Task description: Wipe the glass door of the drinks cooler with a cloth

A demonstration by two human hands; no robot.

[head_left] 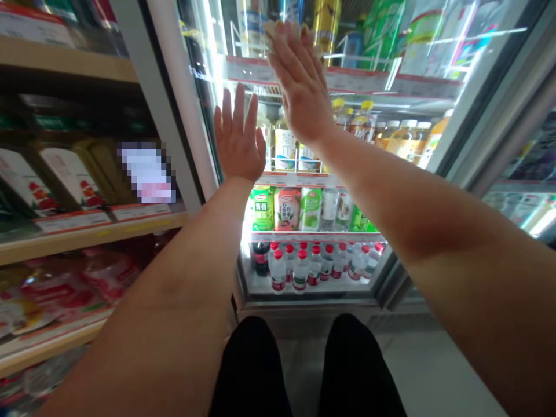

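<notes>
The crumpled beige cloth [270, 29], seemingly pressed against the clear glass cooler door [382, 92] beneath the flat, straight-fingered right hand [299, 87], should handle light, soft and prone to bunching, best held under the whole palm, while the spread left hand [240, 139] holds nothing visible.

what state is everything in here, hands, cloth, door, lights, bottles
left hand, open, fingers spread, nothing held
right hand, flat, fingers extended over the cloth
cloth, mostly hidden under the right hand
glass door, looks shut
cooler, lit inside
red-capped bottles, upright, caps on
</notes>
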